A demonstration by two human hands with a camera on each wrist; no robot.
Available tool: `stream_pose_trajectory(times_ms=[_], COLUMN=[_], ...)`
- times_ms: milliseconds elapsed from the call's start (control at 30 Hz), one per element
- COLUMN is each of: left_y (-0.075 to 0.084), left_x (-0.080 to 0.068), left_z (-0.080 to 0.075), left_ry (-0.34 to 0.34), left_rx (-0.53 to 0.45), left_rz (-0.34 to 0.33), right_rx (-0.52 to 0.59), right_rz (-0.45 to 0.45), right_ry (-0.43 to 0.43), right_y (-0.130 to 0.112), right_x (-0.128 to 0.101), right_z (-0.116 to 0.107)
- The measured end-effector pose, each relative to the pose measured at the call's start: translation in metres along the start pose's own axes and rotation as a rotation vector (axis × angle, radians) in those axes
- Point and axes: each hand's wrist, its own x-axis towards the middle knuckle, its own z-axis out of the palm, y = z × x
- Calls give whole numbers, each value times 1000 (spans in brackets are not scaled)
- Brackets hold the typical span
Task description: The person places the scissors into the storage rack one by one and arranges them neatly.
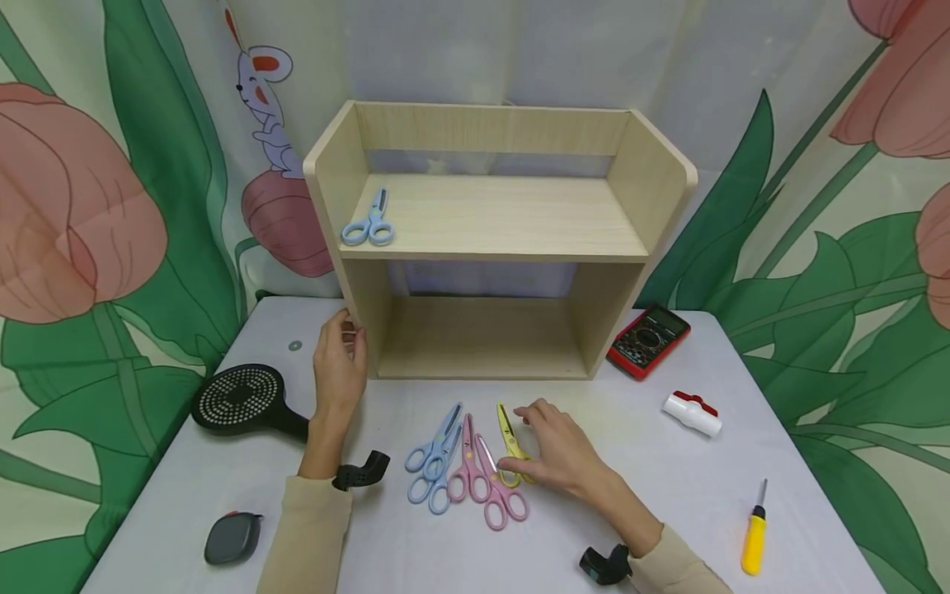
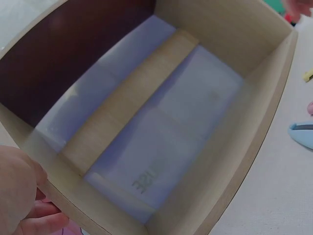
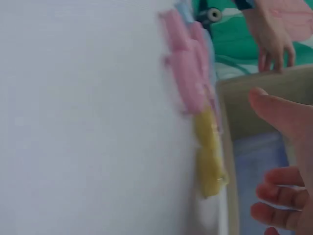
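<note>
Currently the left hand (image 1: 340,356) steadies the wooden shelf unit (image 1: 496,239), fingers curled on its left front edge; right hand (image 1: 560,450) lies over the handles of the yellow scissors (image 1: 511,437), fingers loosely spread and touching, not visibly pinching yet; step judged: pick-up of the yellow pair from the row on the white table (image 1: 668,495); next move likely calls for closing fingers round the handles and lifting clear of the adjacent pink scissors (image 1: 486,474); yellow pair's long axis runs near-to-far, blades pointing toward the shelf, handles toward the person; blue scissors (image 1: 434,462) lie left of pink; another blue pair (image 1: 369,221) sits on the upper shelf.
</note>
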Motion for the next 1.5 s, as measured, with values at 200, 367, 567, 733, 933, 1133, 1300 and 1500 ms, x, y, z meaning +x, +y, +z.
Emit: stream_pose_trajectory(times_ms=[200,367,567,733,933,1133,1300,1500], left_y=[0,0,0,-1,0,0,-2,-1], left_x=[1,0,-1,-2,-2,-1,-2,-2], left_z=[0,0,-1,-1,-1,0,2,1], left_ry=[-1,-4,-5,-17,-28,-24,-18,-15], left_rx=[6,3,-1,5,5,-2,2,21], left_rz=[2,-5,-16,-22,-34,-30,-27,-17], right_rx=[-24,-40,-51,-23,72,99,124,99], right_rz=[-2,5,-56,-92,-129,-391,-562,-540], right_ry=[-72,-75,-53,-29,82,299,456,566], right_y=[8,12,13,13,3,-25,-54,-85], right_x=[-11,-12,-12,-10,1,22,49,86], right_z=[14,16,15,16,6,-33,-74,-112])
